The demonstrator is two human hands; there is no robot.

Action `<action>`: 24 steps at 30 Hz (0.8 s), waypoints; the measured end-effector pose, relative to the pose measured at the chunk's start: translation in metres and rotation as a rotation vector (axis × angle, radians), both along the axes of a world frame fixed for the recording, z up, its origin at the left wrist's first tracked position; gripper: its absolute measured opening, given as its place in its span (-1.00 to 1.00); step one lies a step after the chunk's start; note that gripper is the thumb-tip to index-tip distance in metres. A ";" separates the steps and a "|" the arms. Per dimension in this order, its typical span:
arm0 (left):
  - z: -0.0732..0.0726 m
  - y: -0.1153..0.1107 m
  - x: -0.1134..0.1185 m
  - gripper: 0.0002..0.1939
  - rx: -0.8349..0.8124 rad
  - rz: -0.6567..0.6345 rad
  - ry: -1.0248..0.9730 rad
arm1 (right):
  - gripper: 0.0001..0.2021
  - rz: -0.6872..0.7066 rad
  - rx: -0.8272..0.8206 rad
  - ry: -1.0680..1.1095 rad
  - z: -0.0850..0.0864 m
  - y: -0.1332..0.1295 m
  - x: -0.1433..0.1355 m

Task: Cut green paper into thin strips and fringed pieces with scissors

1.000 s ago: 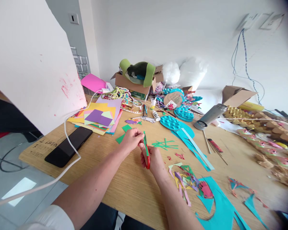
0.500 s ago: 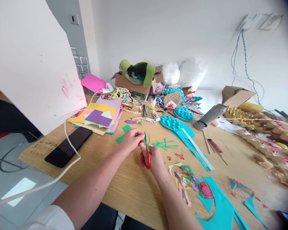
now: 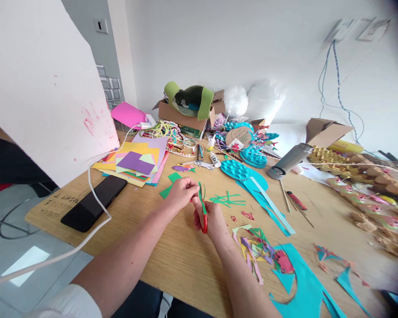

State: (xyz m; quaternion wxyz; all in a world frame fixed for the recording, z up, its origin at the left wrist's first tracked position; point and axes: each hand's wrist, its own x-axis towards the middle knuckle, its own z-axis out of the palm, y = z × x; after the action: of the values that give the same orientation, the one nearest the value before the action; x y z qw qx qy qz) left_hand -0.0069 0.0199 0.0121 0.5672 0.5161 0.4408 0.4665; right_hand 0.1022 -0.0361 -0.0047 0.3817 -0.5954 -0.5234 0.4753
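Red-handled scissors (image 3: 204,223) are gripped in my right hand (image 3: 211,218), blades pointing away from me. My left hand (image 3: 185,191) pinches a thin green paper strip (image 3: 201,196), which lies along the blades. Both hands are close together above the middle of the wooden table (image 3: 172,260). Just right of them several cut green strips (image 3: 228,198) lie in a loose pile. Green paper pieces (image 3: 166,191) rest beside my left hand, on its far left side.
Coloured paper sheets (image 3: 135,162) and a black phone (image 3: 94,203) lie left, with a white cable (image 3: 97,196) across the phone. Paper scraps (image 3: 254,247) and blue sheets (image 3: 305,282) are at the right front. A metal flask (image 3: 290,161) lies farther back.
The green strip now lies more closely along the scissor blades, which look nearer together. Both hands have stayed in nearly the same place.
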 end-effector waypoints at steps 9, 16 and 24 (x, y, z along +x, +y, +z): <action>-0.002 0.002 -0.001 -0.91 -0.019 0.000 -0.042 | -0.44 0.018 0.014 0.009 -0.005 0.000 0.002; 0.000 0.002 -0.002 -0.92 -0.019 0.027 -0.035 | -0.41 0.068 0.033 -0.002 -0.006 -0.001 0.003; -0.002 0.003 -0.001 -0.90 -0.014 0.012 -0.044 | -0.42 0.065 0.037 0.015 -0.008 0.001 0.003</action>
State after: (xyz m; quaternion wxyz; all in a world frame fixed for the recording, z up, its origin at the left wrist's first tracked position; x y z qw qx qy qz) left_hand -0.0082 0.0227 0.0098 0.5777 0.4990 0.4345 0.4780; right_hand 0.1048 -0.0351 -0.0123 0.3806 -0.5674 -0.5484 0.4822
